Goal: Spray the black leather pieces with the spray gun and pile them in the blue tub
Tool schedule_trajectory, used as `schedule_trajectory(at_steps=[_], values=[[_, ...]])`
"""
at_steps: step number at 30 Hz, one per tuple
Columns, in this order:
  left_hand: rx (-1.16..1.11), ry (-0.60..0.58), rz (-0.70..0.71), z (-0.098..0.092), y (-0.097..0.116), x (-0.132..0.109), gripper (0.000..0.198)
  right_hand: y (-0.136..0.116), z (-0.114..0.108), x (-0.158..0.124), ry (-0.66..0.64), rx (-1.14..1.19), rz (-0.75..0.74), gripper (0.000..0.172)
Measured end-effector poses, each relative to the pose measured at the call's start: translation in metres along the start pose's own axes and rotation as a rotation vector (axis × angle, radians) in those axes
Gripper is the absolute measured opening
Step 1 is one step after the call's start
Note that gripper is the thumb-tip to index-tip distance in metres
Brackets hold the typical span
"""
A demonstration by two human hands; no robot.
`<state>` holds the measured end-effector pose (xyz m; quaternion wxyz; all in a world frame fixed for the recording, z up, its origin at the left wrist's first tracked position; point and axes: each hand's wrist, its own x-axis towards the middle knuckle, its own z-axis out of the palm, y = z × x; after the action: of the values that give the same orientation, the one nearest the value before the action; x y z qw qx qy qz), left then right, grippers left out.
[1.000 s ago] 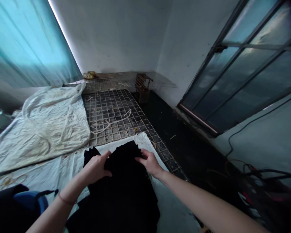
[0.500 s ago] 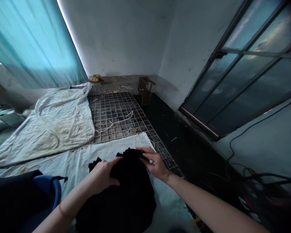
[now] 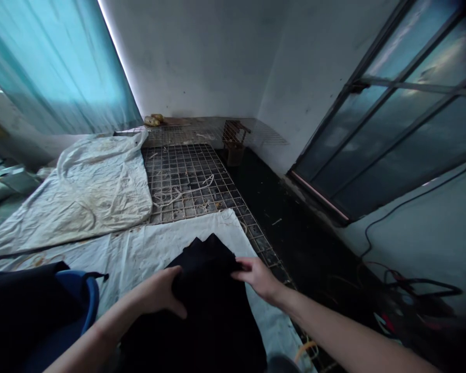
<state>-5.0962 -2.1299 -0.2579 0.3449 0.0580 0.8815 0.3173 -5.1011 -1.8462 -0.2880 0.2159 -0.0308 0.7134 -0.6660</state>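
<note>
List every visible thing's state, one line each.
Black cloth: layered, on the near white sheet
Left hand: on the cloth, thumb spread
Right hand: pinching the cloth's right edge
Near white sheet: spread out
Far white sheet: wrinkled, stained
Blue tub: partly covered
Pale cord: loose on wire mesh
Curtain: hanging, backlit

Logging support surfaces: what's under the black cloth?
White sheet shows beside and beyond the black cloth; whatever lies directly beneath it is covered, unseen.
</note>
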Motion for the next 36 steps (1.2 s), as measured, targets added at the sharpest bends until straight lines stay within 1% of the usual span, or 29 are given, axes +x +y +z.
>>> schedule_trajectory(at_steps=[1,2,3,5,7,8,10,12,13,17,19,22,24,27,31,34,36], values=[[0.028,0.023,-0.009,0.007,-0.011,0.025,0.070,0.015,0.001,0.021,0.045,0.002,0.020,0.025],[0.088,0.085,-0.061,0.016,-0.022,0.048,0.063,0.030,0.002,0.044,0.094,-0.032,0.023,0.024],[0.153,0.150,-0.119,0.024,-0.033,0.069,0.060,0.044,0.005,0.068,0.115,-0.100,0.009,0.024],[0.207,0.213,-0.203,0.038,-0.051,0.101,0.056,0.069,0.012,0.112,0.120,-0.281,-0.028,0.023],[0.234,0.244,-0.264,0.047,-0.066,0.117,0.055,0.091,0.021,0.147,0.133,-0.383,-0.039,0.025],[0.245,0.253,-0.287,0.049,-0.073,0.121,0.054,0.100,0.026,0.160,0.153,-0.406,-0.033,0.029],[0.267,0.266,-0.319,0.050,-0.083,0.123,0.055,0.116,0.031,0.175,0.191,-0.434,-0.010,0.040],[0.287,0.270,-0.339,0.048,-0.091,0.122,0.058,0.127,0.032,0.181,0.214,-0.459,0.015,0.050],[0.297,0.271,-0.346,0.048,-0.094,0.122,0.060,0.131,0.032,0.181,0.215,-0.470,0.026,0.051],[0.326,0.294,-0.385,0.055,-0.097,0.120,0.075,0.137,0.034,0.176,0.207,-0.530,0.034,0.043],[0.338,0.319,-0.388,0.060,-0.096,0.120,0.080,0.136,0.039,0.172,0.221,-0.588,0.023,0.046],[0.330,0.310,-0.379,0.063,-0.096,0.120,0.080,0.135,0.046,0.166,0.258,-0.757,0.059,0.048],[0.320,0.299,-0.392,0.062,-0.097,0.122,0.082,0.134,0.049,0.162,0.260,-0.852,0.085,0.043],[0.329,0.314,-0.429,0.060,-0.099,0.124,0.084,0.131,0.050,0.156,0.265,-0.923,0.076,0.038],[0.334,0.284,-0.455,0.059,-0.098,0.124,0.075,0.131,0.052,0.152,0.291,-0.980,0.099,0.035],[0.364,0.292,-0.443,0.059,-0.094,0.121,0.073,0.128,0.054,0.152,0.234,-0.970,0.116,0.024],[0.356,0.312,-0.415,0.058,-0.088,0.118,0.075,0.122,0.055,0.149,0.230,-0.964,0.056,0.015]])
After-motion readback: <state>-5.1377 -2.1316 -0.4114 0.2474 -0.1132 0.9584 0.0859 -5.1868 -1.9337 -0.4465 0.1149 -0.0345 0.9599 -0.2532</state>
